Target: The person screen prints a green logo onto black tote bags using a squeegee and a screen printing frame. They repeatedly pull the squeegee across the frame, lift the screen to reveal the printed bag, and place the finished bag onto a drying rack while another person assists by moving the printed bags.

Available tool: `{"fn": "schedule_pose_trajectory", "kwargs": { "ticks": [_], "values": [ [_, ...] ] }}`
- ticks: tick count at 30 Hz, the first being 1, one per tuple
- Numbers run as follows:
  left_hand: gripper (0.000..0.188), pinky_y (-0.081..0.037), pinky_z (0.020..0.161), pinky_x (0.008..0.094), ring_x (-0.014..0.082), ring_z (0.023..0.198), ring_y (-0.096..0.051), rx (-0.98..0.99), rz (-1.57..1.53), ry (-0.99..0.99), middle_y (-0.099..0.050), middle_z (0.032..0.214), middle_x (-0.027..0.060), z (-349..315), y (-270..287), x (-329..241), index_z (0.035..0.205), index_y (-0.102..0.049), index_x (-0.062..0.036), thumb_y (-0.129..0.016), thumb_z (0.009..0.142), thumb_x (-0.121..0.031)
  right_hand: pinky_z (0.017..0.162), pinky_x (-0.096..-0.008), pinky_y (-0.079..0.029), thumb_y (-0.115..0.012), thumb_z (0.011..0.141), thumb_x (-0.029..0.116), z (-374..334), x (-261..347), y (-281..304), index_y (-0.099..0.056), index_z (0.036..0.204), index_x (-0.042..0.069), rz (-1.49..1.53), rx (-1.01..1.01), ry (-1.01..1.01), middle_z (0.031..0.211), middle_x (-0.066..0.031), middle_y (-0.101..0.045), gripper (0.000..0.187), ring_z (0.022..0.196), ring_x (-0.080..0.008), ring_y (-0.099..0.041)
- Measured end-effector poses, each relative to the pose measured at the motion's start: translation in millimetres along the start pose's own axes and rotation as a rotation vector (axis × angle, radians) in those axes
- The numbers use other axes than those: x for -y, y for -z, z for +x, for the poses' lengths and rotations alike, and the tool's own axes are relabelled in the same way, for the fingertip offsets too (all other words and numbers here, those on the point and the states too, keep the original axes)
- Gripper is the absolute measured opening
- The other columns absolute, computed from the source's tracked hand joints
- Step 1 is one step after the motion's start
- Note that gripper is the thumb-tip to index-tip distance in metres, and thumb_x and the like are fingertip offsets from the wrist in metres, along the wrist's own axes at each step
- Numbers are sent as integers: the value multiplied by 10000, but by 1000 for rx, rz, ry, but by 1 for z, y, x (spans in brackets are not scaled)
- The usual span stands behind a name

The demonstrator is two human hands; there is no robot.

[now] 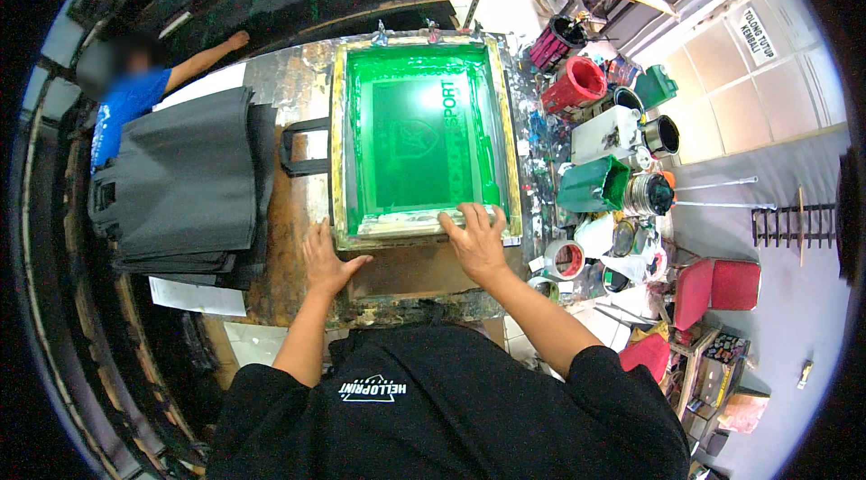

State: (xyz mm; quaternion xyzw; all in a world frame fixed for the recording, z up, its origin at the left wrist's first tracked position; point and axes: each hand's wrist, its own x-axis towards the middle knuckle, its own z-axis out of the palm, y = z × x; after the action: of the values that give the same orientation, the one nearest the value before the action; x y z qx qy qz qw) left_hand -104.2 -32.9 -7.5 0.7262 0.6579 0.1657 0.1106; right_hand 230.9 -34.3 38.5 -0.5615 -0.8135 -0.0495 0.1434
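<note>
A screen printing frame (339, 137) with pale, stained wooden rails lies on the worktable, its mesh (406, 173) coated in wet green ink around a shield design and lettering. The fingers of my right hand (478, 250) hook over the near rail, right of its middle. A pale, ink-smeared bar (397, 222) runs along this edge; whether it is a separate tool I cannot tell. My left hand (329, 262) is spread at the frame's near left corner, holding nothing. Dark handles (293, 148) stick out from under the left rail; what they belong to is hidden.
Left of the frame lies a stack of black bags (189, 182). Crowding the table's right side are a red tub (577, 83), a green container (591, 184), tape rolls (565, 259) and other ink pots. Beyond the stack, a person in a blue shirt (135, 115) reaches toward dark racks.
</note>
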Motion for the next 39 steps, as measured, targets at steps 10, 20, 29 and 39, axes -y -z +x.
{"fn": "schedule_pose_trajectory", "kwargs": {
  "ticks": [10, 20, 29, 39],
  "values": [
    [942, -410, 980, 498, 359, 1102, -524, 32, 6, -16, -570, 1166, 131, 7, -27, 29, 1320, -651, -21, -1001, 536, -407, 1032, -576, -341, -709, 869, 103, -6, 5, -6, -609, 1346, 238, 144, 77, -77, 1214, -86, -597, 506, 1176, -287, -562],
    [970, -457, 947, 492, 372, 1032, -604, -101, -215, -27, -666, 1120, 175, 1, -3, 18, 1415, -604, 9, -996, 593, -325, 1006, -559, -338, -735, 861, 133, 24, 2, 43, -623, 1333, 223, 153, 99, -65, 1144, -78, -607, 494, 1111, -274, -579],
    [829, -536, 1011, 353, 218, 1190, -649, -230, -797, 152, -664, 1355, 140, 42, 93, -58, 1512, -521, 12, -930, 801, -113, 946, -518, -374, -757, 853, 353, 92, -7, 140, -646, 1307, 162, 73, -76, 1, 1004, -93, -585, 504, 995, -285, -568],
    [848, -502, 857, 298, 135, 961, -577, -721, -862, -156, -622, 1116, 62, 160, 145, -90, 1581, -394, 49, -840, 936, -276, 763, -468, -438, -651, 924, 647, 250, -48, 215, -705, 871, 113, -78, -509, 121, 763, -101, -683, 539, 779, -310, -685]
  ]
}}
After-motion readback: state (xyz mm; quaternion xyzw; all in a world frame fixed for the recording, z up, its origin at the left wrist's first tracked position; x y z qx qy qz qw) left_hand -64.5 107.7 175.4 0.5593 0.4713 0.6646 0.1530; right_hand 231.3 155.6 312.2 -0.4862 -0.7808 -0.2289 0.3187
